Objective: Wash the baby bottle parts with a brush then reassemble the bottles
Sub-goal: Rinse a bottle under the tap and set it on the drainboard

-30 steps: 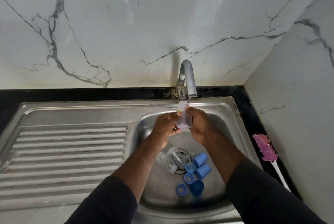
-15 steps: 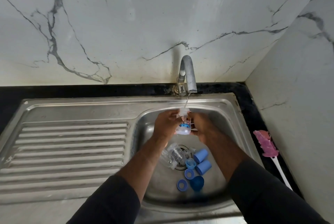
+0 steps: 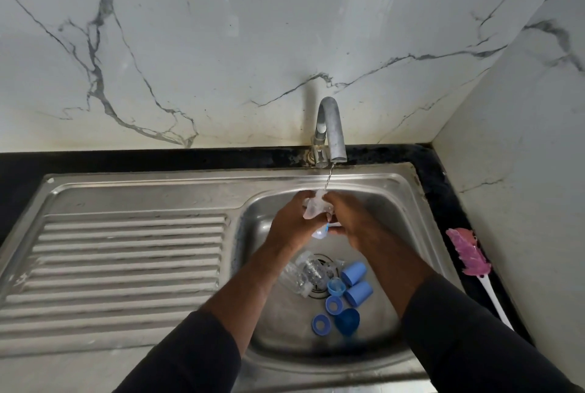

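Both hands meet over the sink (image 3: 408, 202) under the tap (image 3: 330, 129). Left hand (image 3: 294, 224) and right hand (image 3: 351, 221) are both closed around one clear bottle (image 3: 313, 210), held in a thin stream of water. Basin floor — a second clear bottle (image 3: 304, 275) lies on the drain, blue caps (image 3: 354, 273) and rings (image 3: 321, 324) just beside it. Brush (image 3: 468, 253) lies on the bench, right of the sink — untouched.
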A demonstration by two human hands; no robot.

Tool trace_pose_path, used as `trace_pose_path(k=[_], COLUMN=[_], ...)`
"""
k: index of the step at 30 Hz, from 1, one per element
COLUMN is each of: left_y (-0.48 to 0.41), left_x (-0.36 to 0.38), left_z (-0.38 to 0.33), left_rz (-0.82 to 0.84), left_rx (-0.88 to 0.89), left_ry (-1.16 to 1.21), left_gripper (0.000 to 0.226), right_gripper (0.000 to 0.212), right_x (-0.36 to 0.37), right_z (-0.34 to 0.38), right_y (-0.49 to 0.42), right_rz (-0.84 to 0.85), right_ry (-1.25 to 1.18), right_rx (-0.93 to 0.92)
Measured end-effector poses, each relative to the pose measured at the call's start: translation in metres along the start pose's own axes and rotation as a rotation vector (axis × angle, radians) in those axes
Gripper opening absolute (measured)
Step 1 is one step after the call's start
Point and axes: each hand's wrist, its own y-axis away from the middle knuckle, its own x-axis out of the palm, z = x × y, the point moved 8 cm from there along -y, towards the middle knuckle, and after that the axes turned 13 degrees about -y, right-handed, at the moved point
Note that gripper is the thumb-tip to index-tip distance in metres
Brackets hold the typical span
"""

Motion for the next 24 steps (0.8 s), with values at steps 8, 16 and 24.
trace_pose_path(k=[8, 16, 24], left_y=[-0.001, -0.01, -0.012], left_x=[0.001, -0.011, 0.003], left_z=[-0.007, 0.0, -0.002], left_rz=[0.098, -0.119, 0.045], left_rx=[-0.009, -0.084, -0.043], left_ry=[0.096, -0.005, 0.182], left_gripper=[0.026, 0.036, 0.041], right_gripper=[0.022, 0.033, 0.031], right_x=[-0.008, -0.004, -0.014], right_z=[0.003, -0.011, -0.011], right_y=[-0.003, 0.004, -0.001], right_rz=[-0.002, 0.001, -0.048], right_ry=[-0.149, -0.194, -0.244], right_rx=[-0.091, 0.04, -0.007])
